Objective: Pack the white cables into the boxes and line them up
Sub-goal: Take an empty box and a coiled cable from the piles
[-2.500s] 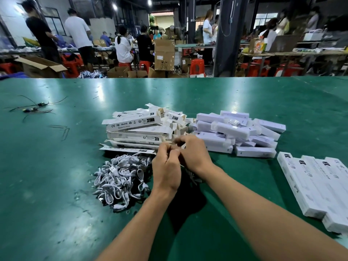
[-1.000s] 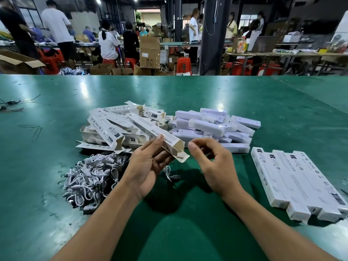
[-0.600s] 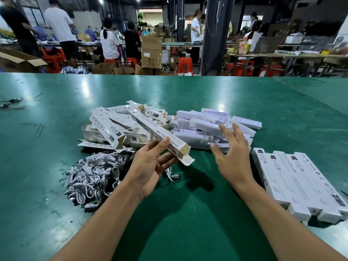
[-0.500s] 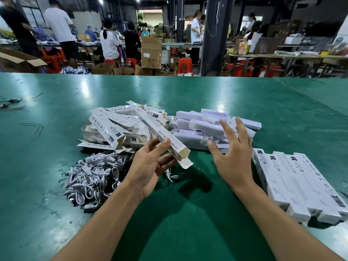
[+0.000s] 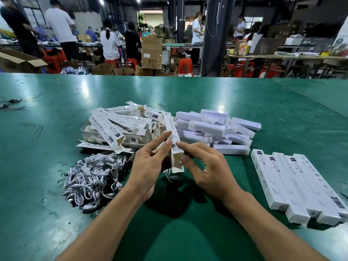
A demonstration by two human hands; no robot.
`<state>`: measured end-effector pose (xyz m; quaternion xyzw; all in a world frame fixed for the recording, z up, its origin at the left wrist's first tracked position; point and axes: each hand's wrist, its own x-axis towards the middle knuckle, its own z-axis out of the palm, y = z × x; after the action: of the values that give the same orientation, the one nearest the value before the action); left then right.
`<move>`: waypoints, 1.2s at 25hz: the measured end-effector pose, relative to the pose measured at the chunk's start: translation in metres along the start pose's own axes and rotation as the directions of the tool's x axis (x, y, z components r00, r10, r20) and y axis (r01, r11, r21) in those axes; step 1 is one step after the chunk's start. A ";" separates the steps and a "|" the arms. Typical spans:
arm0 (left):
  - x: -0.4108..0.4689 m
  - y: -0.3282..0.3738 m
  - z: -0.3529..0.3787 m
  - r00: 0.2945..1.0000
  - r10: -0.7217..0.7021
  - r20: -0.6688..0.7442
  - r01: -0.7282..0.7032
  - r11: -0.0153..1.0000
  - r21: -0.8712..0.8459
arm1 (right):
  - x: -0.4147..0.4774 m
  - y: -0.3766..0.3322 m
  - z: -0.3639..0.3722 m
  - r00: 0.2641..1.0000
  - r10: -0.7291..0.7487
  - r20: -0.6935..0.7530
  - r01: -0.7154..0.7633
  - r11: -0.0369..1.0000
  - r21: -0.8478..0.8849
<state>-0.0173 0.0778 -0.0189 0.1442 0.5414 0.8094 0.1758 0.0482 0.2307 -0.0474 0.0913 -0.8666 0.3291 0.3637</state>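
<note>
One long box [image 5: 172, 136] pointing away, open end near, pinched by left hand [image 5: 148, 166], right hand [image 5: 209, 170]

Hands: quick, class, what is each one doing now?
Left hand: holds the open box.
Right hand: pinches that box's near end.

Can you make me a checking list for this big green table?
Surface: green table, scuffed and shiny.
Job's things: held box; pile of open boxes behind it, left; heap of white packs, right; row of packed boxes lined up far right.
Clutter: dark wires at the far left.
Hands: left hand holds the held box; right hand pinches its open near end.
Cables: heap of white cables near left; loose cable under the held box.
Surroundings: people at other tables, cardboard cartons, red stools.
</note>
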 end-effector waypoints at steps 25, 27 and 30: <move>0.002 0.005 -0.008 1.000 0.005 -0.005 -0.005 1.000 -0.020 | 0.000 -0.001 0.003 0.999 0.025 -0.033 -0.018 0.977 0.211; 0.002 0.005 -0.008 1.000 -0.003 0.010 0.003 1.000 -0.025 | 0.001 -0.003 0.004 0.999 0.027 -0.039 -0.019 0.980 0.199; 0.002 0.004 -0.007 0.999 -0.011 0.053 0.013 0.999 -0.029 | 0.001 -0.008 0.003 0.994 0.093 -0.053 -0.078 0.968 0.237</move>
<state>-0.0229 0.0713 -0.0176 0.1595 0.5255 0.8122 0.1969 0.0491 0.2231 -0.0446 0.0858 -0.8128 0.4472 0.3633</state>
